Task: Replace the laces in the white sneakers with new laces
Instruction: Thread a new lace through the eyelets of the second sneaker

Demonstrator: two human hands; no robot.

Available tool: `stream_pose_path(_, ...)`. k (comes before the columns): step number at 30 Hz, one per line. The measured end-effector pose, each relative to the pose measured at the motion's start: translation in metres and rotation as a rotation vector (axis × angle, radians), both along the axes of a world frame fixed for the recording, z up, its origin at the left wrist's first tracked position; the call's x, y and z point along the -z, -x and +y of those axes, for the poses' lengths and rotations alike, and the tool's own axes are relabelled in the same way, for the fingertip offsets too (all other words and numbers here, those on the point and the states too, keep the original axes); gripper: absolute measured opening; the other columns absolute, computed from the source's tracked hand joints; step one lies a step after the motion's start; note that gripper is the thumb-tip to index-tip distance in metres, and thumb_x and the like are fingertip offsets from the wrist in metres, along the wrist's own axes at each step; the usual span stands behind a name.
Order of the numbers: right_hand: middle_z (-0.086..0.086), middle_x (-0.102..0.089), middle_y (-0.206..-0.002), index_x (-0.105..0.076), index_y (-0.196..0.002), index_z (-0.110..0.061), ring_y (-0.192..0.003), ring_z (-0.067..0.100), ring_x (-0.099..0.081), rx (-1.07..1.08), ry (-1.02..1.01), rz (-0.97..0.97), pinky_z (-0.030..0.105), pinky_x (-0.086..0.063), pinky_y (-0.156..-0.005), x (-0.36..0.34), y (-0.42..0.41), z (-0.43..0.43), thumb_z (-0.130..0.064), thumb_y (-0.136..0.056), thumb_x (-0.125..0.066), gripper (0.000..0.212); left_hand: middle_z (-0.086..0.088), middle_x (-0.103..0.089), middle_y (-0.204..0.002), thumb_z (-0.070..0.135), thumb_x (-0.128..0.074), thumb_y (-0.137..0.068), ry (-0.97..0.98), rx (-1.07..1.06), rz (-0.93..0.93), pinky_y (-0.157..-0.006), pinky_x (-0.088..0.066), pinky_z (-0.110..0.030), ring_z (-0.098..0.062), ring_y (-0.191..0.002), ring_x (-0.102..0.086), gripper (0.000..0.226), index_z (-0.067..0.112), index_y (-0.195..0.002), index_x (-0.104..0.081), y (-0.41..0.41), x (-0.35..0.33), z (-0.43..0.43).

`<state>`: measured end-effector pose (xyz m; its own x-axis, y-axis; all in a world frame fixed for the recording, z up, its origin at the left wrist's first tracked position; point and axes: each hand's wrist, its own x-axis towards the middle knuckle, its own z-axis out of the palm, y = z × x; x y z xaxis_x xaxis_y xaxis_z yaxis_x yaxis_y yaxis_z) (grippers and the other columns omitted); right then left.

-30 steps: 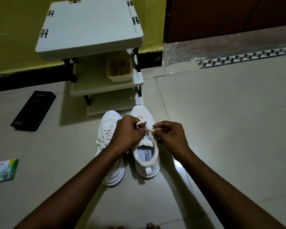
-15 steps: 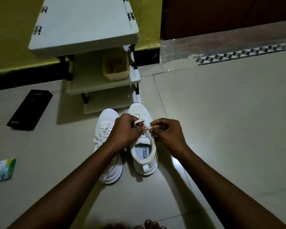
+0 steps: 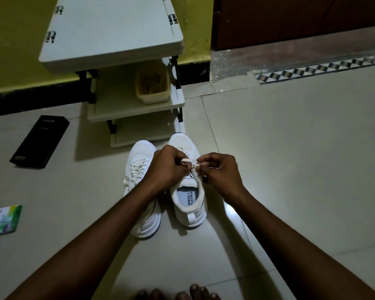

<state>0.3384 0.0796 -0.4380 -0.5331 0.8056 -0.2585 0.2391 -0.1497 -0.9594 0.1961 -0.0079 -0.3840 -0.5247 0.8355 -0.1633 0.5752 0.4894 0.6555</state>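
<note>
**Two hands pinching a lace above a white sneaker**

At the centre of the frame, the left hand (image 3: 164, 167) and the right hand (image 3: 221, 173) are meeting over the tongue of the right-hand sneaker (image 3: 189, 210) of a white pair. The left hand's fingers are curling inward and pinching a flat white lace (image 3: 188, 163). The right hand's thumb and forefinger are pinching the same lace just beside them, so only a short stretch is showing between the two grips. How the lace is running through the eyelets below the hands cannot be told.

The sneaker's insole, printed "SPEED FLEXIBLE", is lying open to view. The left-hand sneaker (image 3: 139, 167) is standing just beside it with cream laces crossing its upper, and the left forearm is passing over its heel. Both sneakers are resting on the pale tiled floor (image 3: 290, 159), toes pointing toward the top of the frame.

- A grey shelf rack (image 3: 110, 33) is standing above the pair, with a beige tub (image 3: 153, 89) sitting on its middle shelf.
- A black box (image 3: 39, 141) is lying at the left of the frame.
- A green packet (image 3: 3, 219) is lying at the lower left edge.
</note>
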Motion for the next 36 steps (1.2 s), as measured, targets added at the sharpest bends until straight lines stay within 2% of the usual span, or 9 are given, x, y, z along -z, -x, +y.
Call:
stream_pose_path(7, 0.008, -0.074, -0.076, -0.076, -0.087, -0.014, -0.068, 0.021, -0.069, -0.001, -0.01, -0.012, 0.04, -0.059, -0.065, -0.001, 0.001, -0.001, -0.003, -0.077, -0.075, 0.015, -0.001, -0.075, -0.073, 0.019, -0.075, -0.084, 0.051, 0.068, 0.009, -0.074, -0.057, -0.035, -0.012, -0.077, -0.07, 0.008, 0.014, -0.082, -0.081, 0.004, 0.003, 0.003)
stream_pose_path(10, 0.008, -0.074, -0.076, -0.076, -0.087, -0.014, -0.067, 0.02, -0.069, 0.0, -0.011, -0.013, 0.036, -0.058, -0.063, -0.002, 0.002, -0.003, -0.003, -0.077, -0.074, 0.015, 0.001, -0.076, -0.073, 0.018, -0.077, -0.083, 0.038, 0.04, -0.033, -0.076, -0.058, -0.034, -0.011, -0.079, -0.071, 0.005, 0.018, -0.082, -0.082, 0.006, 0.007, -0.001)
stream_pose_path(13, 0.006, -0.075, -0.076, -0.076, -0.085, -0.019, -0.072, 0.022, -0.073, -0.004, -0.041, -0.018, 0.044, -0.062, -0.07, -0.001, 0.001, -0.004, -0.012, -0.078, -0.076, 0.01, 0.003, -0.075, -0.073, 0.011, -0.078, -0.079, -0.053, -0.01, -0.063, -0.071, -0.056, -0.031, -0.01, -0.076, -0.071, 0.01, 0.02, -0.083, -0.08, 0.002, 0.012, -0.006)
stream_pose_path(16, 0.006, -0.075, -0.078, -0.076, -0.084, -0.023, -0.08, 0.027, -0.075, -0.032, -0.044, 0.008, 0.054, -0.061, -0.077, 0.0, -0.002, -0.002, -0.029, -0.079, -0.078, 0.009, 0.005, -0.07, -0.066, 0.007, -0.077, -0.077, -0.151, -0.066, -0.084, -0.059, -0.048, -0.024, -0.005, -0.062, -0.065, 0.024, 0.025, -0.086, -0.063, -0.008, 0.014, -0.009)
stream_pose_path(18, 0.003, -0.075, -0.078, -0.076, -0.084, -0.023, -0.08, 0.025, -0.075, -0.032, -0.06, -0.005, 0.054, -0.061, -0.078, 0.0, -0.002, -0.002, -0.03, -0.078, -0.076, 0.009, 0.004, -0.067, -0.064, 0.005, -0.076, -0.078, -0.208, -0.074, -0.098, -0.057, -0.047, -0.024, -0.005, -0.059, -0.062, 0.034, 0.027, -0.089, -0.052, -0.011, 0.016, -0.01)
stream_pose_path(24, -0.001, -0.075, -0.08, -0.077, -0.087, -0.02, -0.077, 0.016, -0.074, -0.053, -0.117, -0.022, 0.045, -0.062, -0.075, -0.003, 0.001, -0.007, -0.026, -0.083, -0.075, 0.007, 0.005, -0.06, -0.063, 0.006, -0.066, -0.081, -0.244, -0.003, -0.016, -0.058, -0.049, -0.041, -0.013, -0.059, -0.057, 0.032, 0.028, -0.09, -0.044, -0.015, 0.019, -0.009)
stream_pose_path(29, 0.008, -0.075, -0.082, -0.076, -0.087, -0.013, -0.078, 0.025, -0.074, -0.034, -0.011, 0.068, 0.04, -0.06, -0.07, -0.006, -0.004, -0.005, -0.011, -0.091, -0.07, 0.007, 0.002, -0.066, -0.067, 0.003, -0.067, -0.081, -0.221, -0.077, -0.083, -0.061, -0.051, -0.037, -0.014, -0.066, -0.065, 0.039, 0.032, -0.099, -0.048, -0.015, 0.017, -0.011)
stream_pose_path(33, 0.004, -0.074, -0.079, -0.076, -0.087, -0.016, -0.076, 0.026, -0.075, -0.039, -0.103, 0.034, 0.046, -0.063, -0.075, -0.005, -0.001, -0.006, -0.005, -0.083, -0.076, 0.011, 0.003, -0.072, -0.069, 0.004, -0.07, -0.079, -0.234, -0.102, -0.076, -0.066, -0.052, -0.03, -0.009, -0.071, -0.07, 0.037, 0.03, -0.098, -0.053, -0.012, 0.018, -0.014)
stream_pose_path(36, -0.004, -0.075, -0.082, -0.078, -0.09, -0.016, -0.079, 0.014, -0.073, -0.063, -0.241, -0.008, 0.033, -0.059, -0.075, -0.004, 0.001, -0.006, -0.001, -0.082, -0.073, 0.017, 0.005, -0.073, -0.068, 0.001, -0.069, -0.079, -0.242, -0.08, -0.083, -0.065, -0.05, -0.023, -0.004, -0.07, -0.069, 0.039, 0.03, -0.101, -0.054, -0.01, 0.019, -0.015)
